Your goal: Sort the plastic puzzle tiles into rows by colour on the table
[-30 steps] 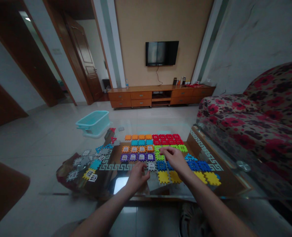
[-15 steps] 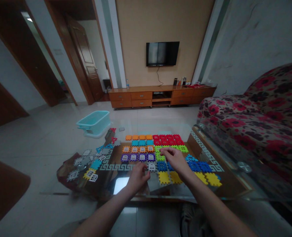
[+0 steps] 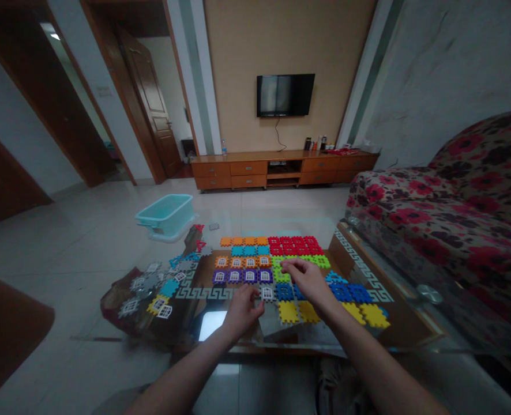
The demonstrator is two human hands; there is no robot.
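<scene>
My left hand (image 3: 242, 311) is low over the glass table, thumb and forefinger apart, at the left edge of a grey tile with a white window (image 3: 267, 293). My right hand (image 3: 305, 279) has its fingers pinched over a lime green interlocking tile (image 3: 280, 272). Whether they grip that tile or only hover is not clear. It hides part of the green and blue rows. Purple tiles with white windows (image 3: 250, 276) lie just beyond my left hand. Blue tiles (image 3: 284, 291) and yellow tiles (image 3: 288, 312) lie under and beside my right forearm.
Farther back are orange (image 3: 243, 241), light blue (image 3: 250, 251) and red tiles (image 3: 296, 240). Loose grey tiles (image 3: 150, 282) are heaped at the table's left. A turquoise tub (image 3: 169, 213) stands on the floor beyond, and a flowered sofa (image 3: 411, 190) is at the right.
Both hands keep almost the same place and pose. The whole view has shifted very slightly; no tile has visibly moved.
</scene>
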